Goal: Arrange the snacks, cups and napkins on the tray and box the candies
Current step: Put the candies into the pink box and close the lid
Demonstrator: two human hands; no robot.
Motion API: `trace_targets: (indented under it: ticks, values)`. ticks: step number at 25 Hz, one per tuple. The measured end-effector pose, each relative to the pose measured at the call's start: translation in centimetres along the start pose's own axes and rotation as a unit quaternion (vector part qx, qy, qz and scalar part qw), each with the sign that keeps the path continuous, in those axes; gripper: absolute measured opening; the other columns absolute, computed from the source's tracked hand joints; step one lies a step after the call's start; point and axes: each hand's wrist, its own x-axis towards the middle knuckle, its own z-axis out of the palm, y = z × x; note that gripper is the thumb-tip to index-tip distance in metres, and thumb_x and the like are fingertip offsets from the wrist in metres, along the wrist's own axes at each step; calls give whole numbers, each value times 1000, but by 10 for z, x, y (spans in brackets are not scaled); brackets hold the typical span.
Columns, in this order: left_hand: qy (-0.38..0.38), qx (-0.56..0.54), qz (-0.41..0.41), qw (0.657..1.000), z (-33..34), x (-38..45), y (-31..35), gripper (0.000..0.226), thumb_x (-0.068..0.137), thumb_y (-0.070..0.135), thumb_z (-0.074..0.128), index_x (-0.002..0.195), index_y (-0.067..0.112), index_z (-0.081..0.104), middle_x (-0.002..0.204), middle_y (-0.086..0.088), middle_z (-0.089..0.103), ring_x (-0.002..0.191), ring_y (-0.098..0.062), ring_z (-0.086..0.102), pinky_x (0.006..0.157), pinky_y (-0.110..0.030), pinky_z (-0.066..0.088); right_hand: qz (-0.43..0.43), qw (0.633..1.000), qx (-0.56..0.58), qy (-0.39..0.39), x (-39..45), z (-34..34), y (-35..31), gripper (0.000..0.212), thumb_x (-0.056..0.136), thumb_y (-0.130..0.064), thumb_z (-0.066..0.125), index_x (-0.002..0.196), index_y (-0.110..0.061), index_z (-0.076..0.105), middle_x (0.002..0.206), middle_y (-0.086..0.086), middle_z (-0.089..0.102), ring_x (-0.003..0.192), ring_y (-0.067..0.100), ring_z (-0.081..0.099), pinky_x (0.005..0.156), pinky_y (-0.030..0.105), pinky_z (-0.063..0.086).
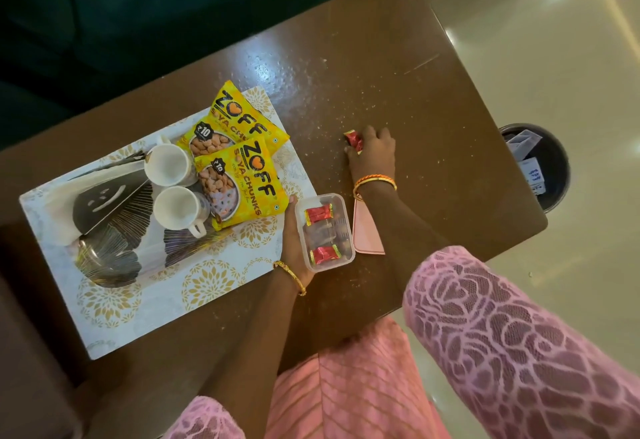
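Dark brown glossy wooden table (381, 57), top dusted with pale crumbs and specks, densest around the middle. Thin light scratch (420, 64) near the far right corner. Flat pale pink rectangular piece (369, 230), lid or card, can't tell which, lies near the table's near edge. Dark round waste bin (550, 164) stands on the glossy cream tiled floor (554, 57) just off the table's right edge, white cartons inside. Dark green upholstered sofa (138, 22) runs along the far edge.
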Motion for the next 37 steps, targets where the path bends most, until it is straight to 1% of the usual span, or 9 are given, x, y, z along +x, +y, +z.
trace_targets:
  ticks: [5, 11, 14, 18, 21, 24, 29, 34, 37]
  values:
    - [-146, -66, -61, 985, 8, -9, 8, 67, 79, 72, 30, 129, 29, 38, 113, 0, 56, 98, -21, 55, 64, -34, 60, 5, 1000, 18, 24, -3, -6, -1, 30, 94, -20, 49, 112, 0, 61, 113, 21, 59, 109, 34, 52, 90, 38, 46]
    - [-165, -60, -33, 984, 3, -4, 5, 66, 83, 71, 25, 120, 23, 51, 105, -4, 60, 94, -20, 58, 74, -34, 56, -68, 981, 175, -39, -81, -56, -5, 25, 86, -30, 61, 81, -6, 68, 68, 6, 67, 61, 21, 59, 59, 33, 50]
    - [-180, -65, -21, 981, -2, 1, 3, 68, 82, 70, 30, 107, 20, 68, 102, -8, 72, 95, -24, 69, 79, -39, 57, -122, 981, 95, -117, -131, -49, -7, 22, 86, -31, 59, 95, -15, 69, 83, 5, 69, 76, 20, 58, 67, 36, 52]
    - [-155, -70, 3, 985, -6, 8, 0, 63, 83, 69, 32, 109, 21, 62, 89, -6, 76, 82, -22, 73, 72, -37, 60, 14, 987, 159, 8, -128, -37, 19, 23, 84, -25, 64, 102, -12, 68, 102, 10, 67, 92, 24, 60, 77, 37, 53]
    - [-142, -58, 7, 988, -12, 11, 1, 58, 86, 68, 27, 107, 24, 58, 81, -3, 78, 74, -18, 74, 69, -38, 61, 173, 980, 101, 18, -111, -24, 46, 49, 80, -32, 68, 122, -8, 54, 126, 18, 53, 117, 34, 50, 94, 43, 48]
    - [-145, -51, -6, 988, -13, 11, -2, 61, 85, 69, 24, 109, 24, 56, 83, -3, 78, 76, -19, 75, 72, -41, 59, 186, 982, -23, -29, -109, -4, 47, 82, 72, -47, 73, 134, -10, 34, 138, 19, 38, 127, 37, 37, 101, 49, 42]
    - [-137, -56, 3, 989, -14, 11, -6, 54, 85, 67, 31, 108, 25, 57, 101, -6, 70, 80, -20, 75, 67, -39, 61, 191, 981, -14, -21, -109, -1, 43, 85, 69, -40, 77, 136, -15, 32, 138, 19, 37, 127, 37, 36, 102, 52, 41]
    - [-141, -34, 9, 989, -11, 9, -3, 57, 82, 68, 32, 108, 24, 58, 85, -2, 78, 77, -18, 74, 69, -37, 61, 215, 900, 379, 14, -112, -49, 55, 35, 74, -31, 61, 106, -19, 53, 93, 2, 59, 86, 21, 55, 59, 23, 51]
    - [-138, -36, 13, 990, -9, 9, -4, 58, 78, 69, 38, 109, 23, 60, 85, -2, 77, 77, -19, 74, 70, -38, 61, 264, 857, 437, -70, -109, -72, 63, 21, 83, -14, 56, 101, -20, 48, 93, 3, 56, 83, 20, 54, 57, 25, 48]
